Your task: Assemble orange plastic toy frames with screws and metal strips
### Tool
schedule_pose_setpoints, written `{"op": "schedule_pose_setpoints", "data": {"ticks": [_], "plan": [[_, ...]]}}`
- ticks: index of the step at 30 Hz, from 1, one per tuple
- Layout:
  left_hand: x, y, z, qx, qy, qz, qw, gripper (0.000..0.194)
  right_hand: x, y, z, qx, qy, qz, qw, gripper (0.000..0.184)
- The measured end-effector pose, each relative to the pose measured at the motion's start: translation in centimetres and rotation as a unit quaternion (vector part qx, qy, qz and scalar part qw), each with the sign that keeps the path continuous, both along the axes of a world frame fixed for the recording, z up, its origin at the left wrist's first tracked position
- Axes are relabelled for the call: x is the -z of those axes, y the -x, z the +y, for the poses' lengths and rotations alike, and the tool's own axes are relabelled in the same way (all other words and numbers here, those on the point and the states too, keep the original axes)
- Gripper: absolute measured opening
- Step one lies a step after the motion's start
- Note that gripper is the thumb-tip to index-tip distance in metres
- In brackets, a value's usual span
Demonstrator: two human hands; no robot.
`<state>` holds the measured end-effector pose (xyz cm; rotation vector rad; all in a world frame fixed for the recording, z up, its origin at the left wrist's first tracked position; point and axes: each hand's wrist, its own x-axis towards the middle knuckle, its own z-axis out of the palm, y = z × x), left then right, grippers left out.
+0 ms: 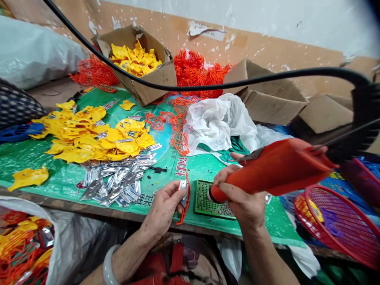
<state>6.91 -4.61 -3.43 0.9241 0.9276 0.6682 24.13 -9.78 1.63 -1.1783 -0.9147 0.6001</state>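
Note:
My left hand (163, 209) pinches a small shiny metal plate (183, 186) together with an orange-red plastic piece (187, 208) that curves down along it. Wrapped round a red corded power screwdriver (276, 168) is my right hand (245, 200). The tool's nose points down at a green perforated tray (196, 200) filled with small metal bits, too small to make out singly; its tip is hidden. Left of my hands lies a heap of similar metal plates (115, 180), with a pile of yellow plastic parts (86, 138) behind it.
A black cable (190, 85) loops across the view. Behind stand a cardboard box (157, 81) of yellow parts, orange-red netted plastic pieces (192, 71), white cloth (219, 118) and another box (273, 105). A red basket (344, 225) is at right, a sack (68, 229) at lower left.

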Motion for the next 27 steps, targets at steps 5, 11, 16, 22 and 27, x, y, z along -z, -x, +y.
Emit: {"op": "schedule_pose_setpoints", "data": {"ticks": [5,11,16,22,27], "plan": [[-0.4,0.4,0.3,0.009,0.003,-0.005,1.0,0.03,0.8,0.4,0.0,-0.002,0.001,0.006,1.0,0.011],[-1.0,0.8,0.7,0.027,0.001,0.019,0.999,0.031,0.9,0.5,0.2,-0.005,0.002,0.011,1.0,0.013],[-1.3,0.8,0.7,0.044,-0.023,0.035,0.998,0.027,0.9,0.5,0.1,-0.006,0.012,0.01,1.0,0.013],[-2.0,1.2,1.2,0.088,-0.047,0.077,0.992,0.025,0.9,0.5,0.3,-0.005,0.006,0.004,1.0,0.013],[-2.0,1.4,1.7,0.114,-0.104,0.135,0.979,0.024,0.9,0.6,0.3,-0.007,0.011,0.007,1.0,0.021]]}}
